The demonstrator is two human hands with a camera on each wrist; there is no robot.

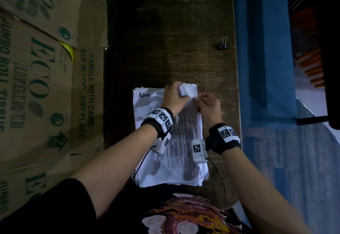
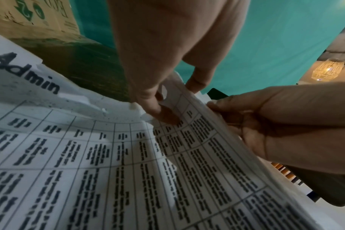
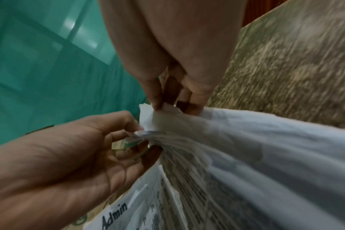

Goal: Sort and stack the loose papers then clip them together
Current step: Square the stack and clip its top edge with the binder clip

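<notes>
From the head view alone the whole layout is given: a stack of papers [image 1: 171,141] lies on a dark wooden surface [image 1: 174,31], its near edge by the person's body, and a black binder clip [image 1: 223,43] stands well apart from the stack, beyond it and to the right, near the surface's right edge. Printed cardboard boxes [image 1: 40,79] are seen to the left of the surface and a blue block [image 1: 263,49] to its right.

At the far right corner of the stack both hands are met. The left hand [image 1: 173,96] is seen from above with its fingers curled over a lifted, crumpled corner of the sheets; the right hand [image 1: 209,104] is just beside it, its fingers bent onto the same raised edge.

What the head view hides is shown by the wrist views. In the left wrist view the top sheet, headed "Admin" [image 2: 28,73] and ruled as a table, is seen curving upward toward the right, and the left thumb [image 2: 154,107] is pressed on its printed face while a finger is behind it, so the left grip is pinching the papers. In the right wrist view the lifted sheets are seen fanned apart into many thin edges, and the right fingers [image 3: 154,99] are pinched on the tip of one white corner; the left hand [image 3: 69,155] is curled round the bunched edges just below. The lifted corner therefore lies inside both grips, the rest of the stack resting flat on the surface.
</notes>
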